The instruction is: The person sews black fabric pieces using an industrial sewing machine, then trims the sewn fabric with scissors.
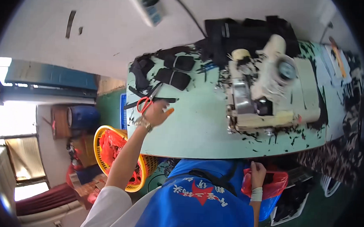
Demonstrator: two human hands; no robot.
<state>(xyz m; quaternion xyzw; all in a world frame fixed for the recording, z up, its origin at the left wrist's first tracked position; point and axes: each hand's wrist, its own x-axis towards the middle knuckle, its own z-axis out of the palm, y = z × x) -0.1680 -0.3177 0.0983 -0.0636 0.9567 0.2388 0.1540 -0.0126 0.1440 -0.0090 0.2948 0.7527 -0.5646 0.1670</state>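
My left hand (157,113) reaches over the left part of the pale green table, fingers apart and slightly blurred. An orange cover sits on one digit. Beside that hand lie red-handled scissors (143,105), their blades pointing away from me, across narrow black strips (166,100). I cannot see the hand gripping either. Farther back are two tied black fabric bundles (173,78). Low on the right, my right hand (257,173), with a pale wrap at the wrist, is curled closed beside a red plastic bag (274,183). What it holds, if anything, is hidden.
A cream sewing machine (278,93) with thread cones stands on the table's (197,130) right half, black scraps around it. Dark fabric (250,37) is piled behind. A yellow basket (150,167) with red bags stands below the left edge, and a crate (294,203) low at right.
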